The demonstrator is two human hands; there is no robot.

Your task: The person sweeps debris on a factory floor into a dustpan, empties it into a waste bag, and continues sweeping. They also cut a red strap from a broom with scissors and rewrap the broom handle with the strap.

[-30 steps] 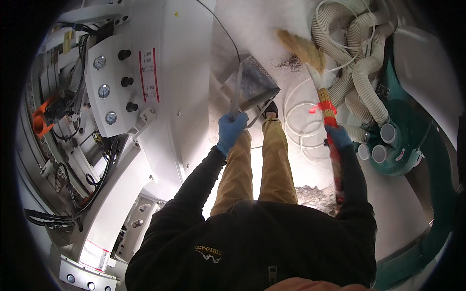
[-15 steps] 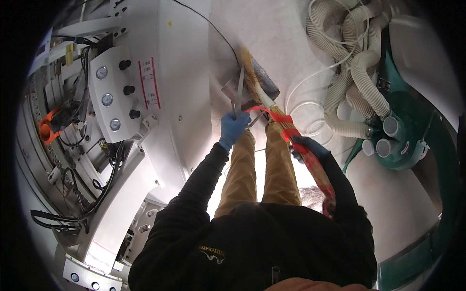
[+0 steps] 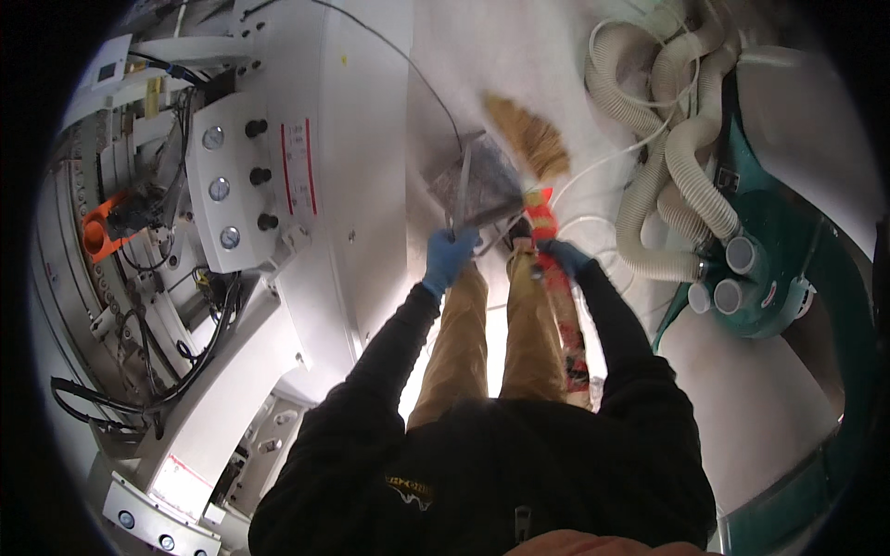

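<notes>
My left hand (image 3: 449, 259), in a blue glove, is closed round the top of the metal handle of a dustpan (image 3: 496, 176). The grey, scuffed pan rests on the floor just ahead of my feet. My right hand (image 3: 567, 257), in a darker blue glove, grips a straw broom (image 3: 536, 139) by its handle wrapped in red and pale tape. The broom's bristles fan out on the floor past the right edge of the pan. Its handle runs back along my right leg.
On the left stands a white machine with a gauge panel (image 3: 227, 185), black cables and an orange part (image 3: 100, 232). Ribbed beige hoses (image 3: 691, 148) lead to a green machine (image 3: 774, 241) on the right. A thin white hose (image 3: 607, 157) loops across the floor (image 3: 445, 46).
The broom has turned upright and shifted right; its bristles now show spread, right of the dustpan. My right hand has slid in toward my leg. The left still holds the dustpan.
</notes>
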